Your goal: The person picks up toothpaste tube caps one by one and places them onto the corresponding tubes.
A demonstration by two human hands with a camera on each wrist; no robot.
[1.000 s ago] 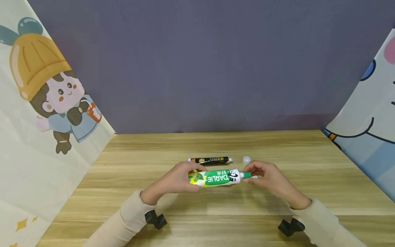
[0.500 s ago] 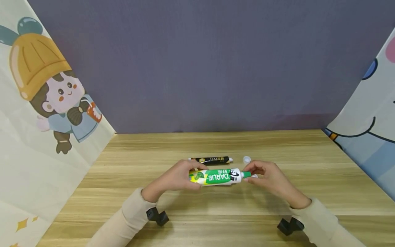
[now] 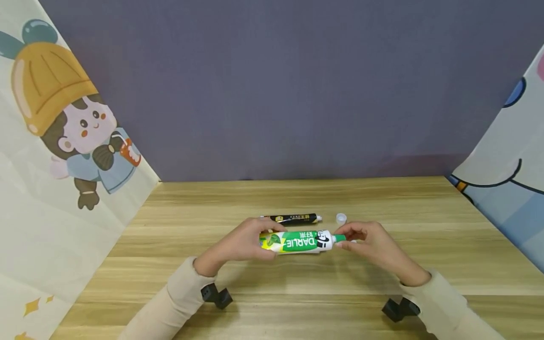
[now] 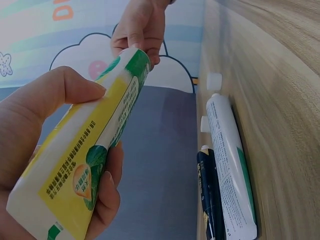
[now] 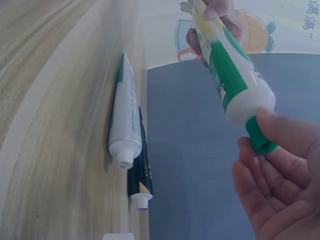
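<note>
My left hand [image 3: 250, 241] grips a green, white and yellow Darlie toothpaste tube [image 3: 299, 241] around its flat end, thumb on one side and fingers curled on the other in the left wrist view. The tube is held level above the table, its neck pointing right. At that neck, the thumb and fingers of my right hand [image 3: 369, 243] pinch the green cap [image 5: 259, 136], which sits against the tube's shoulder. Under the held tube lies a white toothpaste tube [image 4: 230, 165], mostly hidden in the head view. Beside it lies a black toothpaste tube [image 3: 293, 219]. Both show uncapped white nozzles in the right wrist view.
A white cap [image 3: 341, 218] lies on the wooden table [image 3: 212, 203], right of the black tube's nozzle. Another white cap [image 4: 214, 80] lies near the white tube's nozzle. A grey-purple panel [image 3: 272, 94] rises behind the table, with printed cloths at both sides.
The tube stays nearly in place between my hands. My right thumb and fingers have shifted slightly on the green cap, and the head view has tilted a little.
</note>
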